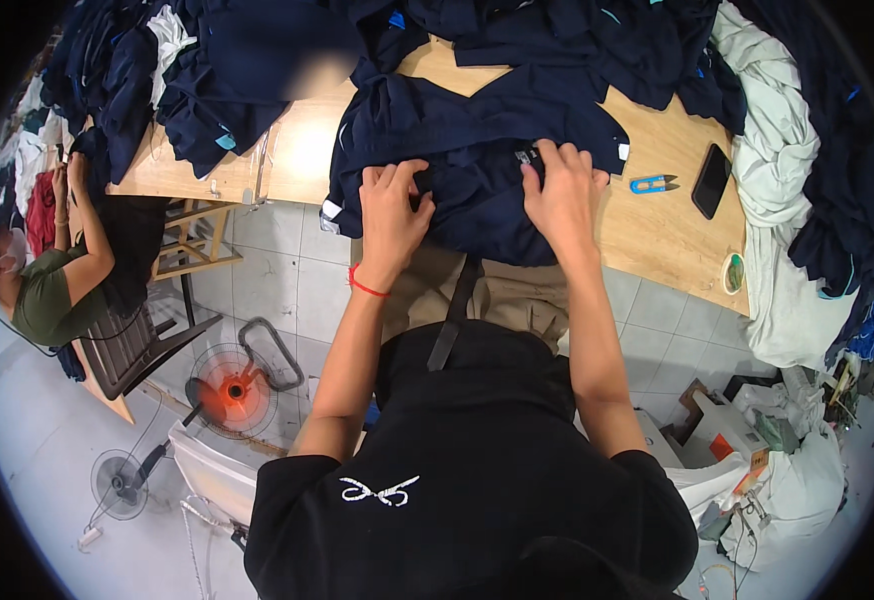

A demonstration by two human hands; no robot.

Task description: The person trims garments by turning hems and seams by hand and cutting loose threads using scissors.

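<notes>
A navy blue garment (457,130) lies spread over the front edge of the wooden table, its lower part hanging toward my lap. My left hand (395,208) grips the cloth on the left, fingers curled with the thumb against them. On the right, my right hand (563,190) pinches the fabric beside a small black label (528,156) with pale print. White tags show at the garment's left and right edges. Thread snips (654,184) with blue handles lie on the table right of my right hand, and a black phone (711,181) rests farther right.
More navy garments (577,40) are heaped along the table's far side. Pale cloth (772,130) drapes over its right end. At left, a person (62,270) handles cloth by a chair (137,335). Fans (235,391) stand on the tiled floor; bags and boxes (787,500) sit lower right.
</notes>
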